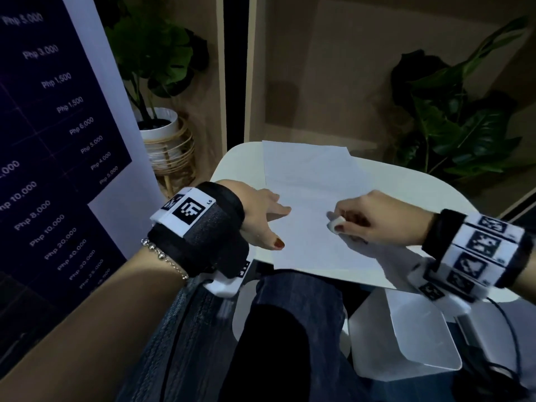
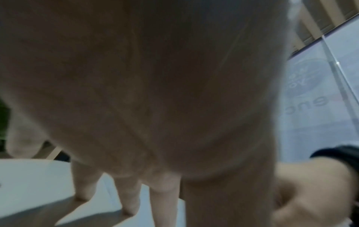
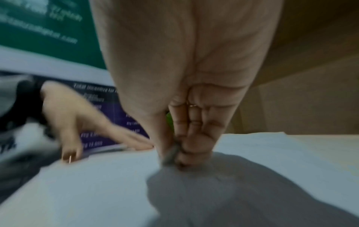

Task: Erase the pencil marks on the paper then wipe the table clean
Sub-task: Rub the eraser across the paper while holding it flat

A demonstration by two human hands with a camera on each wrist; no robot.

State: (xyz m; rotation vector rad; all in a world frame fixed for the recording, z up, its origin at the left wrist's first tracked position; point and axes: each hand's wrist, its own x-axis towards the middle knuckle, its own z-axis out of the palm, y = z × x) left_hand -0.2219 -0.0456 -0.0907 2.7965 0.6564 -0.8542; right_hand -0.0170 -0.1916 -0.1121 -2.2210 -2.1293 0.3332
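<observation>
A white sheet of paper (image 1: 307, 204) lies on a small white table (image 1: 429, 187). My left hand (image 1: 261, 219) lies flat with straight fingers on the paper's left edge and holds it down. My right hand (image 1: 368, 219) pinches a small white eraser (image 1: 336, 222) between thumb and fingers, its tip down on the paper near the middle. The right wrist view shows the eraser (image 3: 170, 155) pressed to the paper (image 3: 87, 184), blurred. In the left wrist view my left fingers (image 2: 128, 198) touch the sheet. Any pencil marks are too faint to see.
A dark price banner (image 1: 58, 140) stands close on the left. Potted plants stand behind, one at back left (image 1: 156, 68) and one at back right (image 1: 452, 117). My knees (image 1: 290, 329) are under the table's near edge. A white box (image 1: 406, 338) sits low right.
</observation>
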